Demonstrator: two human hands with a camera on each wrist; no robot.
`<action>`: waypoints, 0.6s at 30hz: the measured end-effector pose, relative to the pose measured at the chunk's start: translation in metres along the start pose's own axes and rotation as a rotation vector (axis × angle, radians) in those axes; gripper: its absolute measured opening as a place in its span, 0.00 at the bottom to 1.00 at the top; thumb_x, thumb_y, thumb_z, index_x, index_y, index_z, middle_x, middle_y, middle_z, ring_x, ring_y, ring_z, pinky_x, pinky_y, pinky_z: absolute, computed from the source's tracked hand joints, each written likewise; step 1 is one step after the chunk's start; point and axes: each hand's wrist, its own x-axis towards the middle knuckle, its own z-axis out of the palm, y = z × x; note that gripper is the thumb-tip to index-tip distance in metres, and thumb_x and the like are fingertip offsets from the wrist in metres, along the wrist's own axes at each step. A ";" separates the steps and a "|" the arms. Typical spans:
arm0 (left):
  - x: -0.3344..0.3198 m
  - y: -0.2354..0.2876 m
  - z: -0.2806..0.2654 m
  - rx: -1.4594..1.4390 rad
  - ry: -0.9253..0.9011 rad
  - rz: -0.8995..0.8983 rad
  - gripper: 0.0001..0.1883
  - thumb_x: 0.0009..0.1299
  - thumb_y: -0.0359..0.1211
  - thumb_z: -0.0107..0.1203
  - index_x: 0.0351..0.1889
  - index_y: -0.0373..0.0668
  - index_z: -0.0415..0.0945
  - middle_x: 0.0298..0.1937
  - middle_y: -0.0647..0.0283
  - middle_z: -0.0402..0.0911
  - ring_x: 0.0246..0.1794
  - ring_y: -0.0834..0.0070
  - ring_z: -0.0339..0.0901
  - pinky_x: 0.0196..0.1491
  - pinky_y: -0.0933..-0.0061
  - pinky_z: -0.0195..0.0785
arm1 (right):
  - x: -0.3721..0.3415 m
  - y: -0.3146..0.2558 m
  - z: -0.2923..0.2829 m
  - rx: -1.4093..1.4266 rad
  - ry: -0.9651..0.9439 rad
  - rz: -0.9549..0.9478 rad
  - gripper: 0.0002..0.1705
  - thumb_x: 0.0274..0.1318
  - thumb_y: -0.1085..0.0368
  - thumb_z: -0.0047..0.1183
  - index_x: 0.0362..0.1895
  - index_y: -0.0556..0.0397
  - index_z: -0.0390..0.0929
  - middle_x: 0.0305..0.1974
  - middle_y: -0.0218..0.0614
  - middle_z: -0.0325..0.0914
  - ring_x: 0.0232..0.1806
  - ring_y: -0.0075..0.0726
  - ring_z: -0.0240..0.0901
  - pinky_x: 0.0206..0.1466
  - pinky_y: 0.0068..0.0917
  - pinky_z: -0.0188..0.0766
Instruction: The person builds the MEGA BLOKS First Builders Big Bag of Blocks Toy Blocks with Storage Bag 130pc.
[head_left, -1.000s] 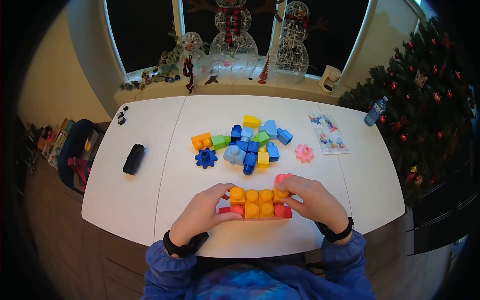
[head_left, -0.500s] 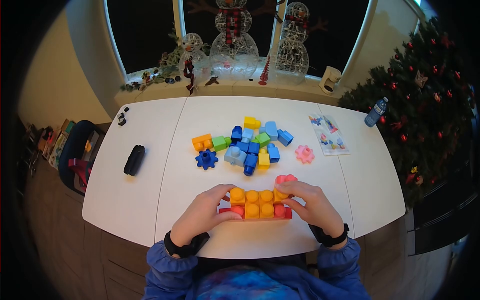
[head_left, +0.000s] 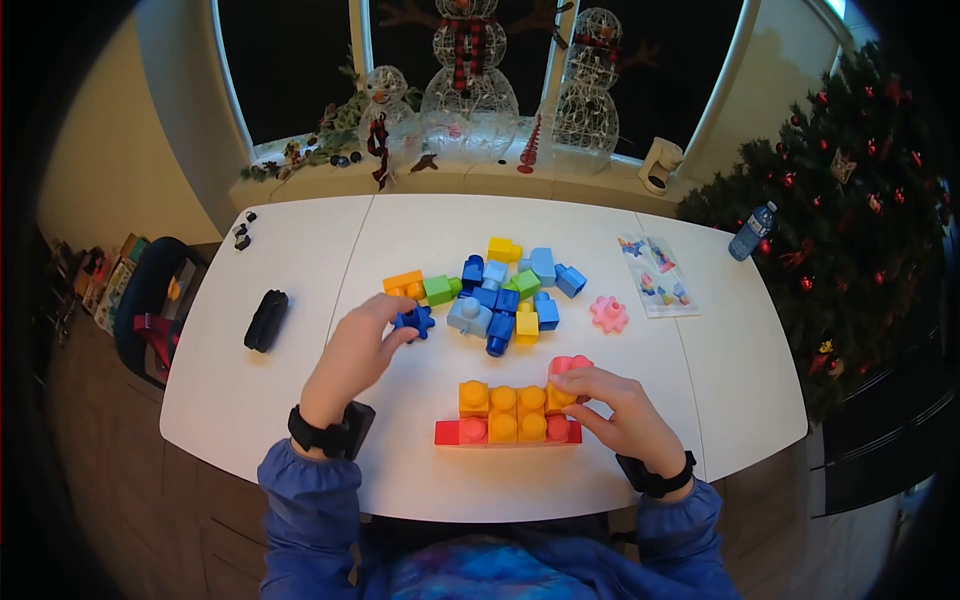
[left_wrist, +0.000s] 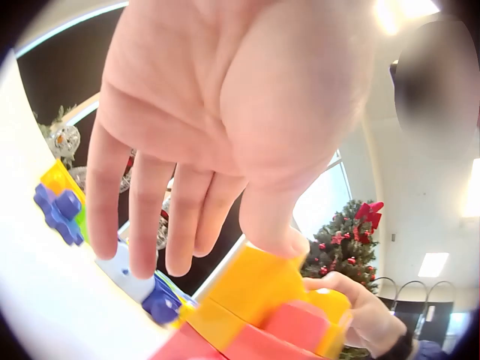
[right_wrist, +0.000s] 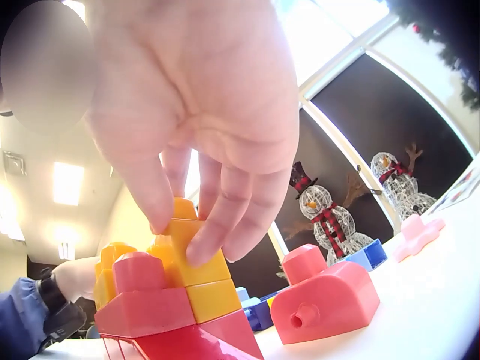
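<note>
In front of the person stands a build of orange blocks (head_left: pixel 503 400) on a red base (head_left: pixel 447 433) with pink-red studs. My right hand (head_left: pixel 625 410) pinches the orange block (right_wrist: pixel 204 259) at its right end between thumb and fingers. Just behind it lies a pink-red rounded block (right_wrist: pixel 326 304). My left hand (head_left: pixel 350 350) is off the build, reaching over the table at a dark blue gear-shaped piece (head_left: pixel 420 322), which its fingers partly cover. In the left wrist view, the left fingers (left_wrist: pixel 146 217) are straight, with nothing between them.
Beyond the build lies a cluster of blue, green and yellow blocks (head_left: pixel 488 295), with an orange block (head_left: pixel 403 282) at its left. A pink gear-shaped piece (head_left: pixel 608 314) and a picture sheet (head_left: pixel 660 280) lie right. A black case (head_left: pixel 266 320) is left, a bottle (head_left: pixel 752 231) far right.
My left hand has let go of the build's left end and moved forward and left to the dark blue gear piece. My right hand stays at the build's right end.
</note>
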 end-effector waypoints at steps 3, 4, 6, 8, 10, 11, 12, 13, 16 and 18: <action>0.036 -0.057 0.009 0.244 0.087 0.066 0.25 0.66 0.28 0.68 0.63 0.38 0.76 0.55 0.51 0.83 0.56 0.52 0.81 0.58 0.60 0.76 | 0.001 -0.002 -0.001 -0.005 -0.009 0.012 0.23 0.60 0.75 0.64 0.60 0.52 0.83 0.56 0.41 0.85 0.57 0.50 0.82 0.61 0.37 0.79; 0.044 -0.069 0.012 0.237 0.066 0.085 0.26 0.66 0.27 0.68 0.63 0.38 0.76 0.54 0.51 0.83 0.56 0.51 0.80 0.58 0.60 0.75 | 0.001 -0.002 -0.001 0.002 -0.008 0.015 0.23 0.60 0.75 0.64 0.60 0.52 0.83 0.56 0.41 0.85 0.57 0.50 0.82 0.61 0.37 0.79; 0.057 -0.087 0.018 0.222 0.024 0.127 0.27 0.64 0.26 0.67 0.63 0.38 0.76 0.54 0.50 0.83 0.56 0.49 0.80 0.60 0.59 0.74 | 0.000 0.000 0.000 0.014 -0.004 0.023 0.23 0.60 0.75 0.64 0.61 0.51 0.83 0.57 0.41 0.85 0.58 0.50 0.82 0.61 0.37 0.79; 0.068 -0.093 0.022 0.264 -0.036 0.044 0.29 0.63 0.26 0.68 0.63 0.38 0.75 0.54 0.50 0.83 0.56 0.49 0.80 0.60 0.59 0.74 | 0.000 -0.001 -0.001 -0.001 0.001 0.020 0.23 0.60 0.75 0.64 0.61 0.51 0.83 0.57 0.41 0.85 0.58 0.50 0.82 0.61 0.37 0.79; 0.072 -0.095 0.024 0.281 -0.075 -0.010 0.29 0.62 0.27 0.69 0.63 0.38 0.75 0.54 0.50 0.83 0.55 0.49 0.80 0.60 0.59 0.74 | -0.001 -0.001 0.000 0.003 0.002 0.028 0.23 0.60 0.75 0.64 0.61 0.51 0.83 0.57 0.41 0.85 0.58 0.50 0.82 0.61 0.37 0.79; 0.073 -0.094 0.026 0.277 -0.083 -0.021 0.29 0.62 0.28 0.69 0.63 0.38 0.76 0.54 0.50 0.83 0.55 0.49 0.80 0.60 0.59 0.74 | -0.001 0.000 0.001 0.014 0.001 0.037 0.24 0.60 0.75 0.64 0.61 0.51 0.83 0.56 0.41 0.85 0.57 0.50 0.83 0.61 0.37 0.79; 0.074 -0.093 0.026 0.272 -0.090 -0.032 0.29 0.61 0.28 0.70 0.62 0.38 0.76 0.54 0.50 0.83 0.54 0.50 0.80 0.59 0.59 0.74 | -0.002 0.001 0.001 0.025 0.000 0.046 0.24 0.60 0.75 0.64 0.61 0.51 0.83 0.56 0.41 0.85 0.57 0.50 0.83 0.61 0.37 0.79; 0.074 -0.091 0.024 0.264 -0.096 -0.041 0.28 0.62 0.28 0.70 0.62 0.37 0.76 0.53 0.50 0.83 0.53 0.51 0.81 0.58 0.60 0.75 | -0.002 0.001 0.001 0.015 0.003 0.035 0.24 0.60 0.75 0.64 0.61 0.51 0.83 0.56 0.41 0.85 0.57 0.50 0.83 0.61 0.37 0.79; 0.069 -0.081 0.014 0.187 -0.079 -0.029 0.26 0.65 0.29 0.69 0.61 0.36 0.77 0.52 0.51 0.83 0.51 0.55 0.82 0.55 0.64 0.76 | -0.001 0.001 0.000 -0.006 0.009 0.013 0.23 0.60 0.74 0.64 0.61 0.51 0.83 0.56 0.41 0.86 0.57 0.50 0.83 0.61 0.36 0.79; 0.056 -0.058 0.004 0.073 -0.022 0.027 0.24 0.68 0.30 0.67 0.61 0.35 0.77 0.51 0.52 0.83 0.49 0.59 0.82 0.52 0.67 0.77 | -0.001 -0.001 0.001 -0.008 0.013 0.013 0.23 0.60 0.74 0.64 0.61 0.51 0.83 0.55 0.41 0.86 0.56 0.49 0.83 0.61 0.36 0.79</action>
